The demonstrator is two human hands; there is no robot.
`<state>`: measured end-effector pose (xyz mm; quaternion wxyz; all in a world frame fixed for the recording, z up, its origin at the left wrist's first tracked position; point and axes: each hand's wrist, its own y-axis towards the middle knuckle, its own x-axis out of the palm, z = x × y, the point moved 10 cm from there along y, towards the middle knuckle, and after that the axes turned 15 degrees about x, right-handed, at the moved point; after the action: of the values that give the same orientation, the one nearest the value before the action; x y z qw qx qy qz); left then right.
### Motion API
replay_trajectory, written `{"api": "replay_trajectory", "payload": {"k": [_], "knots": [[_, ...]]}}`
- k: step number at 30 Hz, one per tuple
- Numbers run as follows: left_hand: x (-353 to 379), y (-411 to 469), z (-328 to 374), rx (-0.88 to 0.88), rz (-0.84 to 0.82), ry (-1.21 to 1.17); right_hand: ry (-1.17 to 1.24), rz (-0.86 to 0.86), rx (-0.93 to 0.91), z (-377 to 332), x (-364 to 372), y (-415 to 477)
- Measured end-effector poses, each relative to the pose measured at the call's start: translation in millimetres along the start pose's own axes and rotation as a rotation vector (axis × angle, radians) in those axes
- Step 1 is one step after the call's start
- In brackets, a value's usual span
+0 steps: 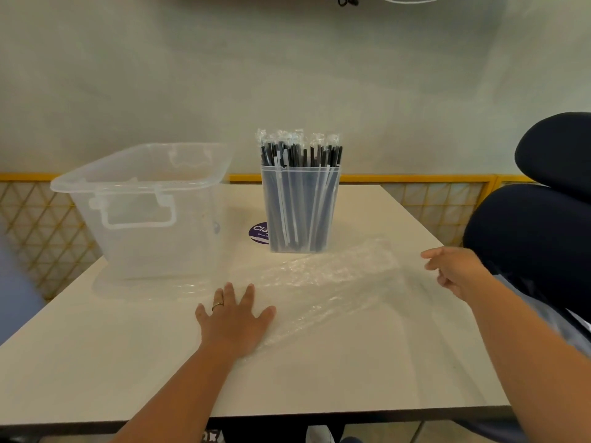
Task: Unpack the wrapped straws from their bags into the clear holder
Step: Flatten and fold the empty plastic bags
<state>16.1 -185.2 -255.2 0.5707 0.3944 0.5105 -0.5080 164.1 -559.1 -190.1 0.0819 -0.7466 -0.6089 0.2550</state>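
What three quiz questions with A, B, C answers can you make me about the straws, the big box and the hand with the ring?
1. Where does the straw holder stand, compared with the big box?
A) to its right
B) inside it
C) on top of it

2. What colour are the straws?
A) red
B) black
C) yellow

3. What is the left hand doing?
A) gripping a straw
B) lifting the box
C) lying flat with spread fingers

Answers:
1 A: the holder stands on the table to the right of the box, apart from it.
2 B: black straws show through their clear wrappers.
3 C: its palm is down beside the empty bag, and it holds nothing.
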Motion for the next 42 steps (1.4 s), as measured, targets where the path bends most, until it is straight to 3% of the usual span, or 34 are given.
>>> {"api": "replay_trajectory", "payload": {"k": [5,8,11,14,17,19,22,28,33,38,42], "knots": [[-8,-11,5,-0.045,-0.029,0.149,-0.208,0.190,-0.367,-47,8,-48],[-28,-14,28,-0.033,0.031,0.320,-0.549,0.117,-0.576,-48,82,-91],[-45,-13,53,0.039,0.126,0.343,-1.055,-0.035,-0.467,5,151,-98],[-49,-6,72,0.303,0.234,0.241,-1.367,-0.192,-0.415,57,180,-96],[-35,-1,82,0.600,0.147,0.084,-1.404,-0.367,-0.569,75,191,-104],[-22,0,82,0.678,0.041,0.099,-1.455,-0.477,-0.657,82,191,-112],[-6,-2,76,0.677,-0.068,0.097,-1.479,-0.538,-0.725,86,180,-114],[7,-16,37,0.578,-0.134,-0.043,-1.285,-0.412,-0.691,74,142,-87],[9,-56,26,0.650,-0.311,-0.086,-1.333,-0.414,-0.674,79,127,-91],[14,-77,17,0.656,-0.447,-0.039,-1.381,-0.427,-0.647,87,122,-97],[15,-83,15,0.662,-0.440,0.056,-1.335,-0.422,-0.640,91,120,-104]]}}
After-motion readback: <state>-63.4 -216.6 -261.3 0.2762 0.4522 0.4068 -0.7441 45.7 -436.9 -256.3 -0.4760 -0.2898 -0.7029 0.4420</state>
